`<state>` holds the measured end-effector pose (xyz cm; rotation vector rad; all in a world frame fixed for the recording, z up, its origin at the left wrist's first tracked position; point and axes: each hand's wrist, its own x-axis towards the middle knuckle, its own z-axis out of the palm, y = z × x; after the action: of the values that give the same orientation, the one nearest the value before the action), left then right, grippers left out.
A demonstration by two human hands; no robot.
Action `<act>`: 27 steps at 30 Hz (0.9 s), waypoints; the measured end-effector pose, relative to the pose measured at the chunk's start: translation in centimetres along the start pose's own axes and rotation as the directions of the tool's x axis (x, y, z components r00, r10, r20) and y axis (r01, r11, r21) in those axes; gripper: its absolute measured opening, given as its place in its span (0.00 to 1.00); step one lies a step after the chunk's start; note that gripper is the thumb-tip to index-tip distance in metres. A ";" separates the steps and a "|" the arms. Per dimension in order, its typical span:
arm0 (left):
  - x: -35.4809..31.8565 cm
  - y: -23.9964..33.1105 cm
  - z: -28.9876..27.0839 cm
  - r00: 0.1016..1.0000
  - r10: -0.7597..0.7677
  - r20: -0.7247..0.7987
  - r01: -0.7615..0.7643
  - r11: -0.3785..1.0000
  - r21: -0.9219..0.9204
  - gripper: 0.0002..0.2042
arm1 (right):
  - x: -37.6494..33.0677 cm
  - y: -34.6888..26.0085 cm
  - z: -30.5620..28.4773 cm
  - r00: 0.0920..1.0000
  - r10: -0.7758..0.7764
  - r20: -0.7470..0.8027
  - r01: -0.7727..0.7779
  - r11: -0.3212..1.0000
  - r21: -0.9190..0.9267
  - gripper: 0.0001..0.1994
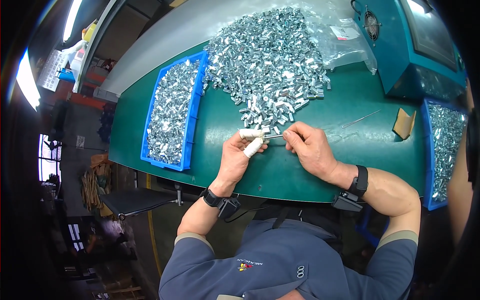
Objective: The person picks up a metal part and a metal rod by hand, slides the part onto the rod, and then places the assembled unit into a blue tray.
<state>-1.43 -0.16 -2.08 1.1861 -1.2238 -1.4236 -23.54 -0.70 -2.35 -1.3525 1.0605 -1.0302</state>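
My left hand (236, 152) is closed in a pinch, with white coverings (254, 147) on its thumb and forefinger. Between those fingertips sits a small silver metal piece, mostly hidden. My right hand (315, 152) pinches a thin metal rod (275, 136) that reaches across to the left fingertips. Whether the rod goes into the piece or only touches it, I cannot tell. Just beyond both hands spreads a large heap of small silver metal pieces (272, 65), short and faceted. Both hands are over the near part of the green table (220, 177).
A blue tray (191, 135) full of similar pieces stands at the left, another blue tray (429, 150) at the far right. Beside the heap are a clear plastic bag (332, 47) and a teal machine (395, 55). A thin wire tool (361, 119) and a brown cardboard scrap (404, 124) lie rightward.
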 end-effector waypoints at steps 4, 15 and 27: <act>0.1 -0.4 0.4 0.999 0.000 0.032 0.001 1.000 -0.026 0.09 | 0.0 0.0 0.0 1.000 -0.009 0.026 0.010 0.999 -0.038 0.13; -0.4 -1.1 1.2 0.994 -0.030 0.109 0.033 0.999 -0.031 0.09 | 0.0 -0.3 0.2 0.996 -0.040 0.084 0.052 0.988 -0.147 0.19; -0.4 -1.5 1.1 0.995 0.009 0.097 -0.012 0.999 0.034 0.08 | -0.4 0.0 0.6 0.992 -0.082 0.093 0.098 0.977 -0.188 0.20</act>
<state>-2.54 0.56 -3.46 1.1441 -1.3244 -1.4718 -23.05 -0.22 -2.36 -1.5999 1.0645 -0.9452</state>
